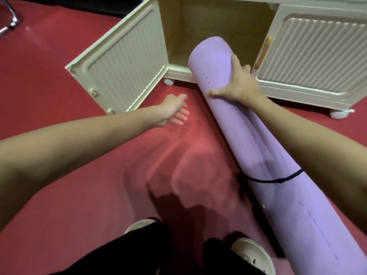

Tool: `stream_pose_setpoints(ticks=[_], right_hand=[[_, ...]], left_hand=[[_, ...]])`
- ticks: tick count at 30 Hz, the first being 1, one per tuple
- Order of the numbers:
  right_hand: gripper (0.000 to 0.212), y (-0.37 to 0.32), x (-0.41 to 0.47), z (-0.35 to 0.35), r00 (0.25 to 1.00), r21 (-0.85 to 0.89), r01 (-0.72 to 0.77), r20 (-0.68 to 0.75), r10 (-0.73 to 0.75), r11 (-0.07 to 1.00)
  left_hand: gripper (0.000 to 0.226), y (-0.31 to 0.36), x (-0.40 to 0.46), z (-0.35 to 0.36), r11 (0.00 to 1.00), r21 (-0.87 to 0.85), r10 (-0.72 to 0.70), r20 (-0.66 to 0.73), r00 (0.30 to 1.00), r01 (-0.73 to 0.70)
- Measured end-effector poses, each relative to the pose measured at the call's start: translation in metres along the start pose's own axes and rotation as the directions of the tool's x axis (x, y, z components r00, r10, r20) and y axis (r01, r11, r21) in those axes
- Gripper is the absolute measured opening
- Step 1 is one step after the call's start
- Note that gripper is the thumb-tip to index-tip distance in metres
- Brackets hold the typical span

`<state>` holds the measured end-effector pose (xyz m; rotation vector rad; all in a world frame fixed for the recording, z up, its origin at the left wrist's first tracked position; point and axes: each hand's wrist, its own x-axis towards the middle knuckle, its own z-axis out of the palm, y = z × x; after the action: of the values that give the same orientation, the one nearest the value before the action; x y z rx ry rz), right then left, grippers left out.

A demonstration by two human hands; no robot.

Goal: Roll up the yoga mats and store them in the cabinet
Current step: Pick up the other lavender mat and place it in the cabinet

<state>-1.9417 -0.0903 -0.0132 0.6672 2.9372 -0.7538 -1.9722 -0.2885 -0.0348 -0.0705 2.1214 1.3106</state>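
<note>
Head view, the only one you have: your right hand (237, 84) grips the rolled purple yoga mat (248, 135) near its far end, fingers spread over the top of the roll and thumb on the near side. I judge you hold it there so that you can aim this end at the open compartment (208, 30) of the cream cabinet (309, 56). The black cord (278, 178) around the lower part keeps the roll tight (a sensible reason to carry it with one hand only).

Your left hand (174, 111) is open with relaxed fingers, holds nothing, and hovers above the red floor (59, 126), near the bottom corner of the open left door (123, 72).

For room: the mat's far end is already at the compartment's lower edge, close to its right side, beside the closed right door and its wooden handle (264, 52). More free space lies on the left of the opening. The roll looks long, and the compartment's depth cannot be judged. A caster (168, 81) sits just under the threshold.
</note>
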Motion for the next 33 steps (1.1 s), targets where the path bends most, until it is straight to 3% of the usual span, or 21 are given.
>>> stream_pose_setpoints(ticks=[3, 8, 12, 16, 18, 20, 27, 33], right_hand=[[0.121, 0.020, -0.018, 0.005, 0.998, -0.008, -0.010, -0.057, 0.010, 1.000], [0.124, 0.054, -0.061, 0.010, 0.994, -0.051, -0.106, -0.044, 0.104, 0.993], [0.131, 0.063, -0.084, 0.004, 0.990, -0.079, -0.136, 0.013, 0.138, 0.987], [0.142, 0.082, -0.108, -0.003, 0.986, -0.118, -0.118, 0.105, 0.131, 0.986], [0.140, 0.088, -0.114, -0.005, 0.985, -0.088, -0.118, 0.114, 0.128, 0.989], [0.135, 0.090, -0.112, -0.004, 0.988, -0.072, -0.113, 0.095, 0.119, 0.991], [0.132, 0.073, -0.081, -0.017, 0.996, -0.023, -0.057, 0.071, 0.059, 0.998], [0.131, 0.034, -0.020, -0.028, 0.999, 0.076, -0.004, 0.052, 0.000, 0.997]], left_hand=[[0.056, 0.033, 0.019, 0.011, 0.999, -0.049, 0.026, 0.040, 0.999, -0.024], [0.085, 0.060, 0.029, 0.047, 0.989, -0.114, -0.067, 0.199, 0.978, 0.091], [0.098, 0.062, 0.029, 0.062, 0.977, -0.160, -0.110, 0.194, 0.975, 0.142], [0.088, 0.061, 0.028, 0.063, 0.951, -0.257, -0.108, 0.242, 0.964, 0.171], [0.077, 0.058, 0.025, 0.066, 0.929, -0.305, -0.109, 0.323, 0.940, 0.212], [0.082, 0.053, 0.026, 0.070, 0.912, -0.336, -0.103, 0.370, 0.924, 0.236], [0.095, 0.068, 0.044, 0.056, 0.954, -0.270, -0.053, 0.266, 0.962, 0.127], [0.090, 0.088, 0.067, 0.023, 0.991, -0.124, -0.017, 0.184, 0.983, 0.040]])
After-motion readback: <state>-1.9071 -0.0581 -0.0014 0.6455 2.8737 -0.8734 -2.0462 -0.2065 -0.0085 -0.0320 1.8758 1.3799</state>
